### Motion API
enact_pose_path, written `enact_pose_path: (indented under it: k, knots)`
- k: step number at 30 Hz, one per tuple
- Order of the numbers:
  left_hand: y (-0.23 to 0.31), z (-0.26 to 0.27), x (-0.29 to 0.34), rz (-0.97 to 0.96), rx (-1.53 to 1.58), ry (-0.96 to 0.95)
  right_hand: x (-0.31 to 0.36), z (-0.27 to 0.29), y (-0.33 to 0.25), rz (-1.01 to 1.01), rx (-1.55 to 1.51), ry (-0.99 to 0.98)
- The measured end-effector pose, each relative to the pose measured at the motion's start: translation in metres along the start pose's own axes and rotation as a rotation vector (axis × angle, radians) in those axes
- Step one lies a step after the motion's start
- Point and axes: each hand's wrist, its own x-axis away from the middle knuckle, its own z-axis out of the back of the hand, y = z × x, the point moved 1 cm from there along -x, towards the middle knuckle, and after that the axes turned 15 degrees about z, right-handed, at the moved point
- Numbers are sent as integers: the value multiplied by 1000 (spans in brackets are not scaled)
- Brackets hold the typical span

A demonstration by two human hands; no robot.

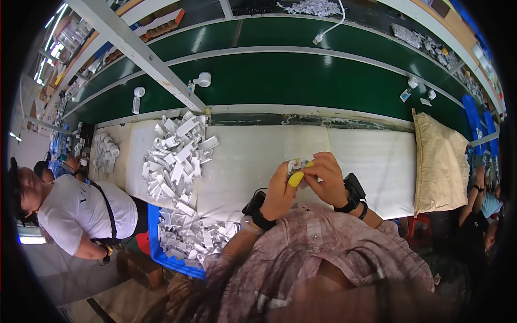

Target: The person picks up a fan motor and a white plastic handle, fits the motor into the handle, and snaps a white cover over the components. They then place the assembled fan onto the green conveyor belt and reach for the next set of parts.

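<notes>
My left hand (276,195) and my right hand (329,180) meet over the near edge of the pale work surface (258,156). Fingers of both hands close in a pinch round a small white plastic part (294,163), mostly covered by the fingertips. Yellow covers (295,178) sit on some fingertips. To the left, a heap of white plastic pieces (180,153) lies on the surface and spills toward a blue crate (154,231) filled with more of them. Black bands with small devices circle both my wrists.
A tan sack (441,167) stands at the surface's right end. Beyond the surface runs a green belt (301,83) carrying small white items (203,79). A white post (140,56) slants across the upper left. One person (94,210) is at the left, another at the far right.
</notes>
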Motion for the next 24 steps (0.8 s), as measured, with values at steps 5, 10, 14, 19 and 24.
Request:
enact_pose_path:
  k: [5,10,14,19,24]
  knots:
    - [-7,2,-9,-34,-27,28,3,-4,5,-35,-4,-48]
    - [-7,8,-40,172,59,-93,8,3,22,-91,94,-34]
    - [-21,35,-87,363,249,-74,30,23,66,-273,92,30]
    - [-15,78,-172,364,211,16,78,74,144,-511,50,117]
    - [-39,118,-290,360,392,17,129,166,275,-767,288,104]
